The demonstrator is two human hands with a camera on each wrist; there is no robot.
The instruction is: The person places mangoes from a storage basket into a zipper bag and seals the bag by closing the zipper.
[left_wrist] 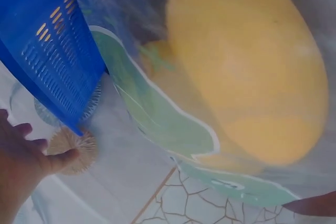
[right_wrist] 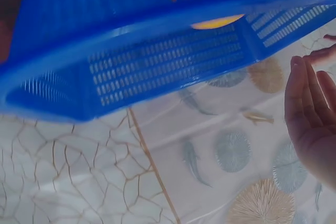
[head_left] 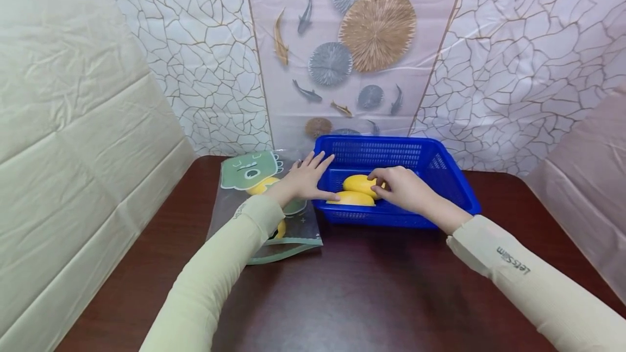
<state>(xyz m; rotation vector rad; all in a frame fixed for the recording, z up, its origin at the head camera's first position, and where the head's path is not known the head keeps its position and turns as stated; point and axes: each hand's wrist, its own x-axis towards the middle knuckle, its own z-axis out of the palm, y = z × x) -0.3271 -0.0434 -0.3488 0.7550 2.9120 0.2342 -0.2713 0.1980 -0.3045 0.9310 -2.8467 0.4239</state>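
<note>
Two yellow, mango-like fruits lie side by side in a blue plastic basket [head_left: 391, 220], the rear fruit [head_left: 358, 183] and the front fruit [head_left: 351, 199]. My right hand [head_left: 403, 189] hovers over the basket with bent fingers beside the rear fruit's right end; in the right wrist view nothing shows between its fingers. My left hand [head_left: 305, 179] spreads its fingers over the basket's left rim, holding nothing. Beneath that wrist lies a clear zip bag [head_left: 227, 224] with a green cartoon print. Yellow fruit [left_wrist: 252, 66] shows large through the bag in the left wrist view.
The dark red-brown table [head_left: 362, 297] extends in front of the basket and bag. A patterned cloth backdrop [head_left: 195, 58] stands right behind them, and pale cloth walls [head_left: 73, 140] close in on both sides.
</note>
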